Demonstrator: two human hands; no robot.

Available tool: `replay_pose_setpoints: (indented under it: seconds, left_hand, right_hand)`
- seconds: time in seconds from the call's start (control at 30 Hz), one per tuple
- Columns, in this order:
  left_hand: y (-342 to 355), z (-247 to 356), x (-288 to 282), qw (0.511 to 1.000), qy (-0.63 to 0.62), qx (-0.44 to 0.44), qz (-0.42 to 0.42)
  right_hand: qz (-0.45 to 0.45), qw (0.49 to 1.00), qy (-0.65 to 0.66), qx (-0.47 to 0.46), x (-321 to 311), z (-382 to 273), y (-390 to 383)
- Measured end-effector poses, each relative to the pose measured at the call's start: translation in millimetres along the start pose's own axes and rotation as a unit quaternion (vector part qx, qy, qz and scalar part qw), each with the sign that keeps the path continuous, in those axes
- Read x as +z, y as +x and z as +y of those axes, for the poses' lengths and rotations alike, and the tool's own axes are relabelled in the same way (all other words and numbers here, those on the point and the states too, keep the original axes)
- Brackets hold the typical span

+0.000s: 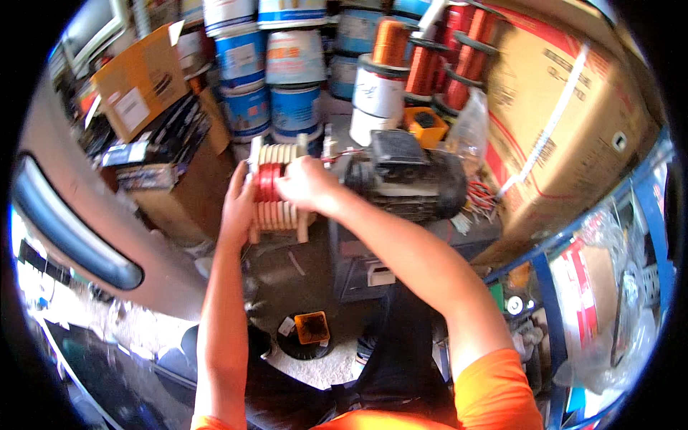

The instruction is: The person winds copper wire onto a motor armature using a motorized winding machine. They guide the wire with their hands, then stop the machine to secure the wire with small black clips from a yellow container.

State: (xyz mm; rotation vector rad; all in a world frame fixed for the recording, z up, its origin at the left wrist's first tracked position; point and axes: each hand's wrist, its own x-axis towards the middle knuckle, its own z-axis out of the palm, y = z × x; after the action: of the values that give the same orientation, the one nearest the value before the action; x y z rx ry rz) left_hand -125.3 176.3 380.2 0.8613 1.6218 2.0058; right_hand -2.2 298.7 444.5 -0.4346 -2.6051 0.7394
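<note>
A pale, ribbed coil-winding former [278, 215] stands in front of me, with red wire [268, 182] wound round its middle grooves. My left hand [239, 208] is against the former's left side, fingers pointing up along its edge and thumb close to the wire. From the right, my right hand [308, 185] reaches across with its fingers curled at the red wire; the fingertips are partly hidden. Just right of the former sits a dark electric motor [405, 175] with a box on top, on a grey bench [351, 261].
Stacked blue-and-white buckets [295, 107] and copper wire spools [423, 68] stand behind. A large cardboard box [566, 122] bounds the right, and an open carton [136, 89] sits at left. Below lies a yellow square container [312, 327]. Blue shelving [552, 308] stands at lower right.
</note>
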Motion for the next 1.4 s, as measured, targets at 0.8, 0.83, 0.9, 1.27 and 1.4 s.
replay_pose_setpoints:
  seconds: [0.8,0.83,0.9,1.27,1.4]
  left_hand:
    - [10,-24,5,0.996,0.077,0.01,0.037]
    - [12,-26,4,0.996,0.083,0.007,0.043]
    - [15,-36,5,0.998,0.031,0.037,0.049]
    - [-5,4,-6,0.972,0.201,0.012,-0.124]
    - [-5,5,-8,0.973,0.204,0.031,-0.105]
  right_hand:
    - [0.027,0.943,-0.223,-0.243,-20,-20,-20]
    - [0.004,0.928,-0.263,-0.263,-18,-14,-17]
    - [0.022,0.919,-0.26,-0.296,-16,-10,-13]
    - [0.067,0.961,-0.166,-0.211,-8,-1,-15]
    - [0.081,0.95,-0.195,-0.229,-8,-6,-7]
